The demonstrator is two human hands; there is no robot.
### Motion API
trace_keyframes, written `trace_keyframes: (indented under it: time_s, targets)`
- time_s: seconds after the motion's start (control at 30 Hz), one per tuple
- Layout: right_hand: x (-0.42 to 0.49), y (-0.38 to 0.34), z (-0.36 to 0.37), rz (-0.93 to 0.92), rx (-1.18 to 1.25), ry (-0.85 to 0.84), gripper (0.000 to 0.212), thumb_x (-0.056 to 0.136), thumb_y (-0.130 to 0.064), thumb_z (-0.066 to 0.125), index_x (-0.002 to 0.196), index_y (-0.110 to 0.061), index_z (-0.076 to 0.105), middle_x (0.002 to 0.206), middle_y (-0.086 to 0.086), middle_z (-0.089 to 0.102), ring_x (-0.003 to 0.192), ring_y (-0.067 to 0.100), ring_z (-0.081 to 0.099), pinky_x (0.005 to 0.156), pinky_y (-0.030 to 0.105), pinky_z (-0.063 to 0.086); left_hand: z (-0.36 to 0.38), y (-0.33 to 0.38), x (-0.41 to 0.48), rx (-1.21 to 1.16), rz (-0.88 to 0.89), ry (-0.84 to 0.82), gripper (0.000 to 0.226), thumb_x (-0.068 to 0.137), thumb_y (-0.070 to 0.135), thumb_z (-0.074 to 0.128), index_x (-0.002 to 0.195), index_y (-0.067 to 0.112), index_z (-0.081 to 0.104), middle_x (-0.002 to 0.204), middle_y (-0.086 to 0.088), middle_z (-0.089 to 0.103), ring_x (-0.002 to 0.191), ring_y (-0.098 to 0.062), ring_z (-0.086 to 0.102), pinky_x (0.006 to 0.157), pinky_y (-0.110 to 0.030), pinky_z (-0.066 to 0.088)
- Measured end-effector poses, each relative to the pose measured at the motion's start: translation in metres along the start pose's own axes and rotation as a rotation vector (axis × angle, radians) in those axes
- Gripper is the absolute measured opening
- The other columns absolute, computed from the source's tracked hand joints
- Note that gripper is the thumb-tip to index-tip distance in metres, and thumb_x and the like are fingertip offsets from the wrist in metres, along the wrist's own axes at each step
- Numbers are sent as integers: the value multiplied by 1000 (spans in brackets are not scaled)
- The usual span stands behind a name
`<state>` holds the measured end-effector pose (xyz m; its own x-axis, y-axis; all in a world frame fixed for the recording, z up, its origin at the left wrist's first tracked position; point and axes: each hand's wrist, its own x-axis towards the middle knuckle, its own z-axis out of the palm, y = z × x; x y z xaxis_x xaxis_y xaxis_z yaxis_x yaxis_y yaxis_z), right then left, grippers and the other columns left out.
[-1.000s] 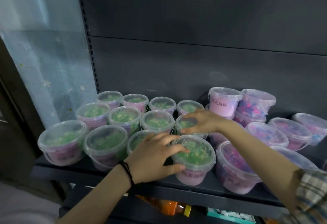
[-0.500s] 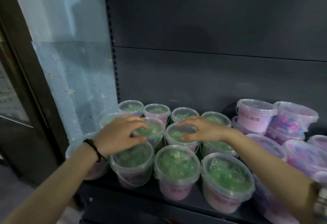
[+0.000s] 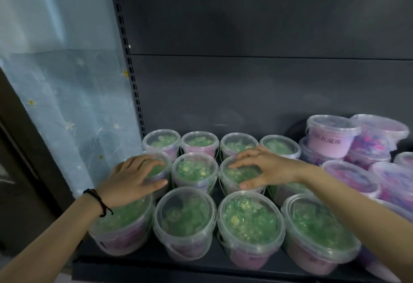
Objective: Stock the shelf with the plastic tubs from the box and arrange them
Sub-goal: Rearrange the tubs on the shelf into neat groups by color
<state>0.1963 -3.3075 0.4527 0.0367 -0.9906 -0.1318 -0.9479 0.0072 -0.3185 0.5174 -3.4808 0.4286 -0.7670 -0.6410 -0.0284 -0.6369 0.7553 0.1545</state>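
Clear plastic tubs of green beads stand in three rows on the dark shelf [image 3: 143,266]. My left hand [image 3: 130,178] lies over the lid of the leftmost middle-row tub [image 3: 159,167], fingers spread across the top and thumb along its near side. My right hand [image 3: 262,168] rests on the lid of the third middle-row tub [image 3: 234,176], fingers nearly straight and thumb at the near rim. Between them stands an untouched green tub [image 3: 194,169]. Four green tubs fill the front row, among them one at the centre [image 3: 250,222].
Tubs of pink and purple beads [image 3: 350,177] crowd the shelf's right side, some stacked two high [image 3: 330,136]. The dark back panel [image 3: 245,92] rises behind. A perforated upright [image 3: 131,81] and a pale blue curtain [image 3: 73,103] border the left.
The view has moved closer and to the right. My left hand slid onto the leftmost middle-row tub. My right hand stays on a middle-row tub, its thumb now at the rim.
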Motion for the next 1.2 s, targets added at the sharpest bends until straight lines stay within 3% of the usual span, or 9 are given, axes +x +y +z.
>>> trace_keyframes:
  time_s: [0.13, 0.27, 0.43, 0.5, 0.63, 0.73, 0.97, 1.07, 1.2]
  targets:
    - [-16, 2, -5, -17, 84, 34, 55, 85, -53, 63, 136, -39, 48, 146, -15, 37, 135, 1, 26, 114, 20, 17, -7, 5, 2, 38, -15, -27, 112, 41, 99, -11, 137, 52, 22, 149, 17, 18, 140, -11, 14, 114, -39, 12]
    - [-55, 15, -20, -46, 127, 257, 42, 85, -35, 71, 125, -27, 62, 131, -13, 54, 123, -6, 42, 103, 3, 25, -19, 51, 2, 31, 65, 28, 114, 44, 99, -9, 137, 46, 29, 146, 19, 24, 139, -8, 15, 114, -35, 13]
    - [-113, 67, -48, 39, 66, 756, 45, 76, -40, 71, 113, -15, 69, 116, 5, 65, 110, 6, 53, 98, 6, 31, -17, 174, -5, -136, 342, 91, 74, 74, 85, 24, 136, 47, 34, 141, 30, 30, 134, 8, 21, 108, -15, 16]
    - [-126, 96, -58, 193, 37, 898, 60, 69, -49, 67, 118, -14, 65, 120, 11, 61, 115, 19, 52, 104, 20, 32, -7, 226, -10, -165, 378, 94, 71, 75, 80, 36, 137, 47, 34, 140, 31, 27, 132, 11, 18, 102, -8, 9]
    - [-126, 134, -64, 447, 110, 751, 82, 70, -42, 82, 140, -21, 44, 143, 16, 37, 135, 30, 34, 113, 36, 25, 26, 305, -9, -139, 344, 91, 79, 68, 82, 41, 139, 49, 30, 147, 24, 28, 137, 1, 20, 111, -23, 15]
    - [-110, 149, -60, 474, 0, 712, 76, 72, -54, 77, 134, -22, 49, 140, 11, 46, 135, 27, 34, 111, 35, 20, 42, 337, -7, -104, 279, 85, 88, 60, 88, 29, 140, 51, 25, 149, 22, 26, 140, -3, 17, 113, -30, 14]
    - [-112, 155, -62, 366, 12, 839, 55, 68, -54, 78, 109, -18, 71, 110, 6, 69, 106, 22, 60, 95, 29, 34, 46, 359, -3, 21, 173, 51, 93, 56, 96, 13, 134, 52, 37, 147, 21, 29, 139, -9, 18, 113, -38, 20]
    - [-141, 157, -74, 295, 221, 838, 51, 67, -43, 84, 108, -17, 73, 106, -3, 69, 98, 11, 62, 80, 12, 37, 45, 357, -3, -16, 147, 27, 97, 52, 98, 11, 136, 53, 31, 148, 23, 27, 140, -6, 16, 114, -38, 20]
    - [-213, 175, -97, 172, 346, 761, 43, 63, -39, 87, 103, -27, 75, 113, -10, 65, 107, -1, 57, 100, 15, 38, 41, 373, -4, -47, 142, 40, 91, 57, 91, 18, 140, 53, 20, 154, 20, 15, 143, -5, 10, 115, -34, 15]
